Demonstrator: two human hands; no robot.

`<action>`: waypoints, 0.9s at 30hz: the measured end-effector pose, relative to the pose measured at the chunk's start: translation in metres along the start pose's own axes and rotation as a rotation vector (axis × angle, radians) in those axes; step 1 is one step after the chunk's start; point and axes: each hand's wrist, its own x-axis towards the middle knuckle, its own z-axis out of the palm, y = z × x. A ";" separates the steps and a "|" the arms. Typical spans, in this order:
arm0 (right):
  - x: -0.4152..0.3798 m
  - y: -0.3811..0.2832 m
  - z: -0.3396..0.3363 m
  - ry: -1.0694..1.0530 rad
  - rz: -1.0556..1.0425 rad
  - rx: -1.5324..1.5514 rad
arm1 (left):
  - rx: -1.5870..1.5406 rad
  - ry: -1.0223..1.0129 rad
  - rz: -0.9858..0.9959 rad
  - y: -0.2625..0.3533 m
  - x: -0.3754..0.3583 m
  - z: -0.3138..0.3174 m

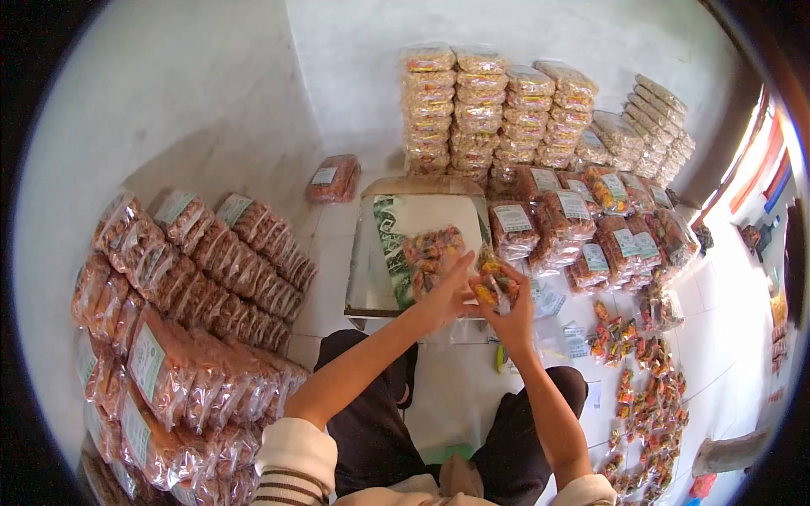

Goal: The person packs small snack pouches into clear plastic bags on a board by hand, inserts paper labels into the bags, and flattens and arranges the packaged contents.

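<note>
My right hand (pixel 513 310) grips a small clear packet (pixel 488 282) of yellow, red and dark wrapped pieces, just off the right edge of a low table. My left hand (pixel 454 291) meets it from the left, its fingers closed at the side of the same packet. Behind my left hand, a larger clear bag (pixel 433 253) of similar red-brown pieces lies on a white and green printed sheet (pixel 405 211). That sheet covers part of the low table (pixel 363 274).
Tall stacks of pale snack packs (pixel 429 101) stand against the wall. Labelled brown packs (pixel 565 211) sit at the right, with many more packs (pixel 194 346) piled at my left. Strips of small wrapped pieces (pixel 650 405) and loose labels (pixel 576 340) lie on the floor.
</note>
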 end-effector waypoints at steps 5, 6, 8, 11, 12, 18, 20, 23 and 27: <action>-0.002 -0.008 0.008 -0.099 -0.104 -0.169 | 0.047 0.063 -0.047 -0.007 0.011 -0.019; -0.002 -0.010 0.009 -0.101 -0.108 -0.222 | 0.045 0.062 -0.046 -0.012 0.016 -0.019; -0.005 -0.008 0.013 -0.084 -0.010 -0.138 | 0.472 0.346 0.520 -0.018 0.016 -0.015; -0.011 -0.001 0.021 -0.068 0.061 -0.072 | 1.094 0.384 0.908 -0.020 0.008 -0.013; -0.014 0.002 0.023 -0.069 0.041 -0.093 | 1.093 0.385 0.908 -0.023 0.010 -0.014; -0.016 0.011 0.027 -0.008 -0.137 -0.158 | 0.522 0.467 0.487 -0.022 0.013 -0.009; -0.015 0.004 0.024 -0.013 -0.164 -0.192 | 0.365 0.215 0.539 -0.022 0.013 -0.011; -0.014 -0.009 0.021 -0.054 -0.191 -0.262 | 0.546 0.232 0.362 -0.015 0.011 -0.018; -0.017 -0.010 0.020 -0.157 -0.128 -0.285 | 0.356 0.353 0.237 -0.020 0.006 -0.019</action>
